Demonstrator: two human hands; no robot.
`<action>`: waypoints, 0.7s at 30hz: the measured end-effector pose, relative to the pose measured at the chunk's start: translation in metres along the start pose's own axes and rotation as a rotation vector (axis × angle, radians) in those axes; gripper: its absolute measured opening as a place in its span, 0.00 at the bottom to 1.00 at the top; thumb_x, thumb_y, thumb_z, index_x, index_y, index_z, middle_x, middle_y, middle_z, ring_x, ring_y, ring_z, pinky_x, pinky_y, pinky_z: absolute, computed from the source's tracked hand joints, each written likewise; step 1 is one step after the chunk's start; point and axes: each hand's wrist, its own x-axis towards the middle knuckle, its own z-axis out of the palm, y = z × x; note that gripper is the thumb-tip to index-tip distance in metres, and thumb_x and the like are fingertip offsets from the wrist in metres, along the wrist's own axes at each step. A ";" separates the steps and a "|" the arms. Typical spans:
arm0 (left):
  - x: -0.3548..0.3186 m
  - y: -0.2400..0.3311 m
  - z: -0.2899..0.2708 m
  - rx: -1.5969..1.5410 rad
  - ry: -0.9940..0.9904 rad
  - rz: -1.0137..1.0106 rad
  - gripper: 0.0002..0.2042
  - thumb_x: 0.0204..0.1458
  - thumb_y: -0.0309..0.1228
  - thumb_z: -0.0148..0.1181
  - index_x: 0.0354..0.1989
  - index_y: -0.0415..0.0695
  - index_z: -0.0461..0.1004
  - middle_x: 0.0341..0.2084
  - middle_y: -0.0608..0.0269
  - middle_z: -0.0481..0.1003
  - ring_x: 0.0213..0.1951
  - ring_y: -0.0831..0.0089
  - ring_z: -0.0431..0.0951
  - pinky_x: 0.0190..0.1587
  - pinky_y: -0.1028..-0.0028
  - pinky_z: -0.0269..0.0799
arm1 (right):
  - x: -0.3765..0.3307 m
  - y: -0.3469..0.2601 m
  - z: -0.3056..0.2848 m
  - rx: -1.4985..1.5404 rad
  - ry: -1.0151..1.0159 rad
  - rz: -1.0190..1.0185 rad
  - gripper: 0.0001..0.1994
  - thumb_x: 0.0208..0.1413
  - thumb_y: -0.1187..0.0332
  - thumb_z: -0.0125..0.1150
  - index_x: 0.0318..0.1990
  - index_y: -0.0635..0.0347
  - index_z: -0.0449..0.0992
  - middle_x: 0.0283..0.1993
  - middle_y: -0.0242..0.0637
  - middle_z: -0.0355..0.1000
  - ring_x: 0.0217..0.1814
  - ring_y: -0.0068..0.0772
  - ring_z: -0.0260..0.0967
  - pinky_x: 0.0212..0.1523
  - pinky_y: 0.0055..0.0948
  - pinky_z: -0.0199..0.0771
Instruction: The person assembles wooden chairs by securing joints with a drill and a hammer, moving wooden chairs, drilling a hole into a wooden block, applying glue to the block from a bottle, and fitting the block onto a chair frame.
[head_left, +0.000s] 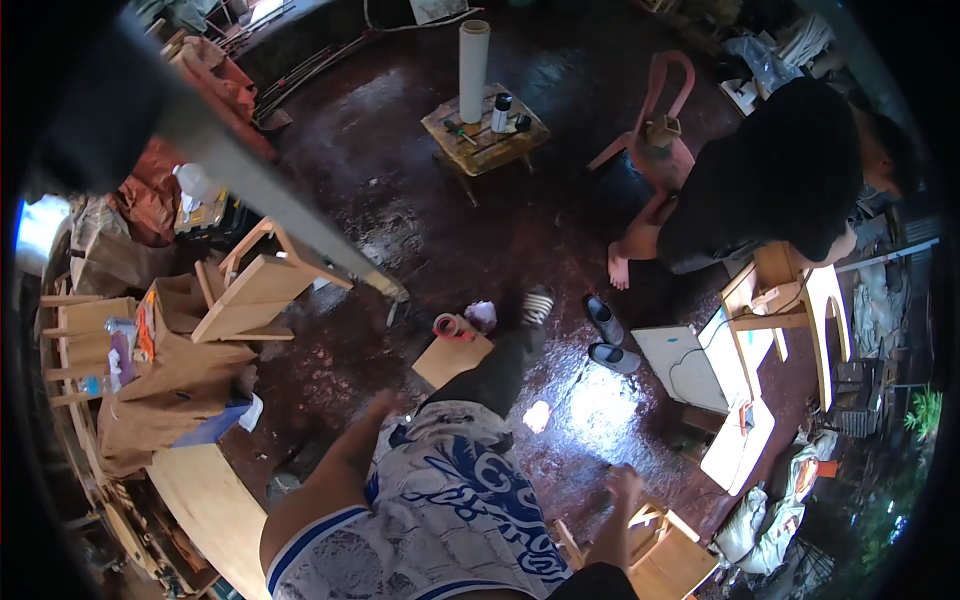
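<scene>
My left hand [383, 404] hangs beside my printed white-and-blue clothing, close to a flat tan board [440, 362]. Its fingers are too small and dark to make out. Low on the right, my right hand [625, 484] is above a small wooden furniture piece [672, 562]; I cannot tell whether it touches it, and its fingers are blurred. On the tan board sit rolls of tape [455, 327], with a pale purple-white bundle [480, 317] beside them. My foot in a striped sock [538, 306] is ahead, near a pair of dark clogs [612, 358].
A low wooden table [455, 150] bears a tall white roll [474, 75], a spray can [501, 113] and a screwdriver. Another person in black [770, 170] bends beside a red plastic chair [665, 160] and wooden furniture [770, 320]. A slanting post [290, 205] and a wooden chair [255, 300] stand left.
</scene>
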 end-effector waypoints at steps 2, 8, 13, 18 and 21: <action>0.090 0.114 -0.014 -0.064 -0.004 0.132 0.22 0.55 0.49 0.53 0.44 0.46 0.82 0.42 0.45 0.81 0.48 0.46 0.80 0.51 0.57 0.74 | 0.116 0.024 -0.010 0.409 -0.669 0.160 0.16 0.62 0.64 0.50 0.54 0.57 0.74 0.41 0.44 0.76 0.28 0.44 0.73 0.23 0.43 0.73; 0.169 0.359 -0.181 -0.504 0.207 0.218 0.17 0.51 0.42 0.62 0.42 0.43 0.83 0.37 0.56 0.83 0.42 0.64 0.83 0.47 0.65 0.75 | 0.120 -0.201 0.233 -0.427 -0.768 -0.320 0.18 0.56 0.69 0.65 0.55 0.57 0.77 0.37 0.38 0.79 0.29 0.28 0.76 0.28 0.28 0.76; 0.214 0.576 -0.317 -0.584 0.060 0.501 0.12 0.50 0.33 0.63 0.41 0.41 0.83 0.32 0.59 0.83 0.38 0.67 0.82 0.44 0.70 0.75 | 0.193 -0.416 0.261 0.111 -0.752 -0.069 0.21 0.54 0.66 0.65 0.57 0.54 0.76 0.39 0.36 0.78 0.34 0.30 0.76 0.29 0.32 0.78; 0.226 0.833 -0.542 -0.643 0.366 0.976 0.13 0.46 0.22 0.57 0.41 0.40 0.78 0.35 0.64 0.78 0.40 0.73 0.77 0.45 0.72 0.72 | 0.281 -0.558 0.285 -0.786 -0.213 -0.536 0.15 0.47 0.62 0.66 0.42 0.57 0.83 0.35 0.43 0.80 0.36 0.43 0.80 0.38 0.42 0.79; 0.162 0.961 -0.732 -0.550 0.730 1.434 0.17 0.45 0.19 0.58 0.46 0.42 0.79 0.39 0.62 0.79 0.37 0.72 0.77 0.44 0.72 0.73 | 0.349 -0.641 0.324 -0.699 -0.460 -0.457 0.15 0.48 0.60 0.64 0.41 0.56 0.84 0.38 0.44 0.81 0.41 0.43 0.80 0.44 0.40 0.78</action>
